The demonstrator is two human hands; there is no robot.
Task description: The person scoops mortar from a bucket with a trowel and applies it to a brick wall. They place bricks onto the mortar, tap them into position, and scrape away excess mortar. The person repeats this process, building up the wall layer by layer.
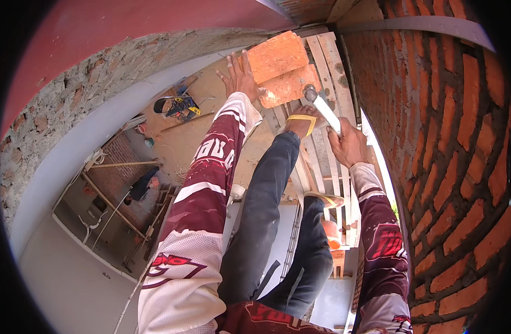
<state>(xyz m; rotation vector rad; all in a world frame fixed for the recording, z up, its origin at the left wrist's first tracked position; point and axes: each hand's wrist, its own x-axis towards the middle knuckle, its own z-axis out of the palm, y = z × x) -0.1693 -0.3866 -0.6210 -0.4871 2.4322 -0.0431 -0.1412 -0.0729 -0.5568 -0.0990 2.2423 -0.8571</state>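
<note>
Two orange bricks (277, 54) or brick pieces lie side by side on the wooden planks, the nearer piece (293, 88) with a rough, chipped edge. My left hand (238, 77) rests against their left side, fingers spread and thumb near the nearer piece. Closed round the white handle of a hammer (326, 113) is my right hand (348, 143). The hammer's dark, rounded head is close to the right edge of the nearer piece; whether they touch I cannot tell. My sandalled foot (304, 118) stands just below the bricks.
A plank platform (336, 72) runs under my feet, with gaps between its boards. A brick wall (450, 183) rises close on the right; a rough masonry edge (71, 94) curves along the left. Far below lie a yellow-and-black object (186, 107), poles and a dark-clothed person (142, 185). An orange container (332, 234) sits behind my foot.
</note>
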